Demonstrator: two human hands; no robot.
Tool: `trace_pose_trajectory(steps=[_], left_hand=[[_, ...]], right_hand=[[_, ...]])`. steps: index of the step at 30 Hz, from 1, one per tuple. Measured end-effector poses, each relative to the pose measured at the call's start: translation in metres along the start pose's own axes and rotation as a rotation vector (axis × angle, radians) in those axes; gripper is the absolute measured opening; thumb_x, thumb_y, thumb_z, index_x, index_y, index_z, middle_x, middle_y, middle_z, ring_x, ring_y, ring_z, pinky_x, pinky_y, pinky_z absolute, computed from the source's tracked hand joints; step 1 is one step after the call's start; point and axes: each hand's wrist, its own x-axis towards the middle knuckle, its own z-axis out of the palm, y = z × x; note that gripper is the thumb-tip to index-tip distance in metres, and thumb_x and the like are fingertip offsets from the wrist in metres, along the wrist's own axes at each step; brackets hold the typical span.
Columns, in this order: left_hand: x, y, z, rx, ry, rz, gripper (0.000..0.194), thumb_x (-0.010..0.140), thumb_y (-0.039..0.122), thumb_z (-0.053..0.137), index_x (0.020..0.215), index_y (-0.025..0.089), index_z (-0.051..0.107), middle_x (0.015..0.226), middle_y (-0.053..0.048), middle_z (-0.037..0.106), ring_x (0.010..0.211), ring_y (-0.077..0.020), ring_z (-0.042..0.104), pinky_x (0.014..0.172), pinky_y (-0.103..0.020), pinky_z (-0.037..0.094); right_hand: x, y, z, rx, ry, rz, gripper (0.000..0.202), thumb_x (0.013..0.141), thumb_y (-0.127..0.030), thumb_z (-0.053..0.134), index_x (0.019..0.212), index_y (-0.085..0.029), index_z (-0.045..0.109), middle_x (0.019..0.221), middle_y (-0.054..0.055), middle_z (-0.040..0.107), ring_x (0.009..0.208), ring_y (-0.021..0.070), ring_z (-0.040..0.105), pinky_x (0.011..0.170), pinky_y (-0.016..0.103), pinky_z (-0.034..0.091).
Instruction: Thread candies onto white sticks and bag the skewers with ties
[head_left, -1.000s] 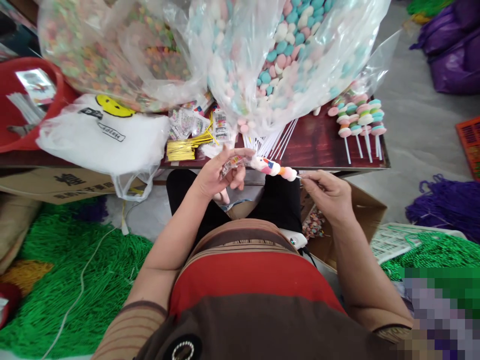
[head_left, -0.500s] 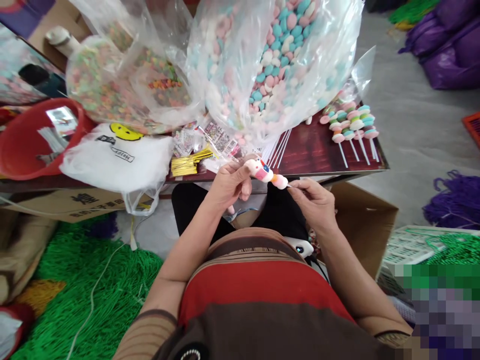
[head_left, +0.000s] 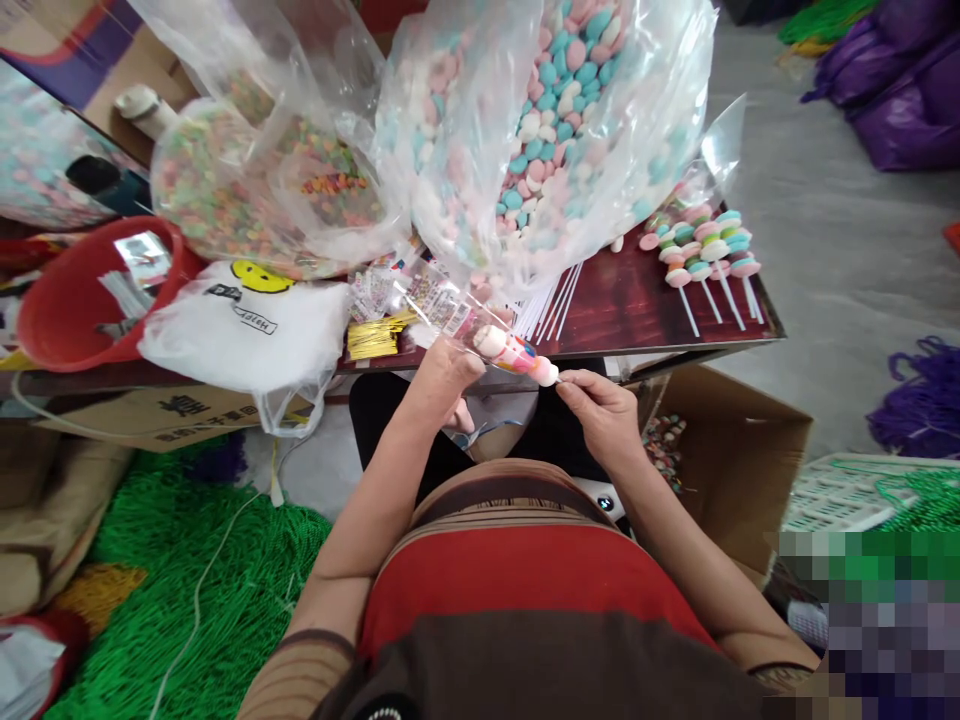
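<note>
Right hand (head_left: 604,415): grip closed on white stick of candy skewer (head_left: 546,373), item held just off near edge of tabletop (head_left: 630,305). Left hand (head_left: 448,385): grip closed on clear printed wrapper (head_left: 450,315), wrapper around skewer's upper end. Open carton (head_left: 750,440): below tabletop, right. Gold ties (head_left: 373,338), loose sticks (head_left: 556,305): tabletop, near edge. Skewered candies (head_left: 709,248): tabletop, right end. Large bag, pink-blue-white candies (head_left: 555,130): tabletop, far side.

Single head cam, worn by person, looks forward and down: torso and hands (head_left: 600,405) close, table (head_left: 637,300) beyond, floor (head_left: 810,270) at sides.
</note>
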Motion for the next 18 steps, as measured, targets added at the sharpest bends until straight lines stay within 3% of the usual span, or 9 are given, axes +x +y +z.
trace_pose_trajectory(steps=[2, 4, 10, 13, 18], left_hand=[[0.003, 0.002, 0.007, -0.082, 0.021, 0.101, 0.057, 0.07, 0.062, 0.087, 0.106, 0.023, 0.069, 0.09, -0.004, 0.073, 0.103, -0.0252, 0.072, 0.076, -0.03, 0.057], [0.005, -0.002, 0.018, -0.124, 0.054, 0.144, 0.052, 0.074, 0.065, 0.082, 0.103, 0.024, 0.067, 0.084, -0.002, 0.072, 0.106, -0.0251, 0.072, 0.083, -0.033, 0.057], [-0.002, -0.025, 0.043, -0.127, 0.044, 0.13, 0.049, 0.079, 0.066, 0.077, 0.095, 0.023, 0.062, 0.074, 0.001, 0.065, 0.094, -0.0217, 0.073, 0.078, -0.032, 0.055], [-0.004, -0.028, 0.042, -0.15, 0.007, 0.106, 0.046, 0.078, 0.062, 0.08, 0.092, 0.023, 0.061, 0.076, 0.001, 0.065, 0.09, -0.0199, 0.073, 0.077, -0.031, 0.054], [0.003, -0.018, 0.031, -0.148, 0.095, 0.122, 0.046, 0.079, 0.06, 0.08, 0.098, 0.023, 0.061, 0.073, 0.003, 0.063, 0.086, -0.0177, 0.072, 0.079, -0.031, 0.053]], right_hand=[[0.0, -0.002, 0.002, -0.04, -0.009, -0.026, 0.01, 0.084, -0.034, 0.074, 0.086, -0.025, 0.079, 0.08, 0.001, 0.076, 0.072, 0.0159, 0.067, 0.071, 0.03, 0.055], [-0.002, -0.004, 0.005, -0.084, -0.007, -0.037, 0.012, 0.086, -0.035, 0.073, 0.086, -0.025, 0.079, 0.079, 0.001, 0.076, 0.071, 0.016, 0.066, 0.069, 0.03, 0.055], [-0.007, -0.008, 0.018, -0.167, -0.023, -0.034, 0.019, 0.089, -0.042, 0.068, 0.087, -0.025, 0.078, 0.081, 0.003, 0.077, 0.074, 0.0197, 0.069, 0.069, 0.033, 0.058], [-0.008, -0.011, 0.022, -0.143, -0.042, 0.025, 0.025, 0.092, -0.046, 0.065, 0.091, -0.024, 0.078, 0.07, 0.001, 0.069, 0.065, 0.0174, 0.063, 0.06, 0.03, 0.053], [-0.007, -0.017, 0.019, -0.106, -0.199, 0.061, 0.033, 0.094, -0.049, 0.061, 0.102, -0.023, 0.078, 0.061, -0.002, 0.059, 0.054, 0.0128, 0.051, 0.051, 0.027, 0.045]])
